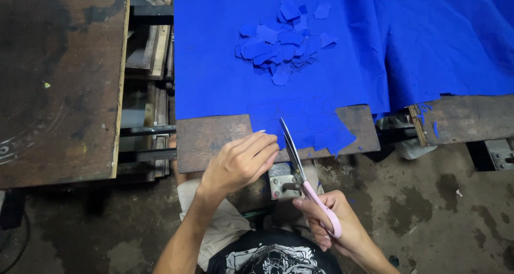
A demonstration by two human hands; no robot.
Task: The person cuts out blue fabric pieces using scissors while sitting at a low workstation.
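Head cam: right hand [334, 220] is wrapped through the pink-handled scissors [300, 169], blades nearly shut on the marked edge of the blue fabric [316, 125] at the workbench [214, 135] lip. Left hand [241, 161] presses the cloth flat, holding nothing, fingertips [270, 145] just beside the blade. Honestly, one slip could nick a finger, or wander off the line.

I see open blue cloth [214, 65] at centre left; the pile of cut pieces [284, 41] blocks upper centre, and folded cloth [444, 44] crowds the upper right.
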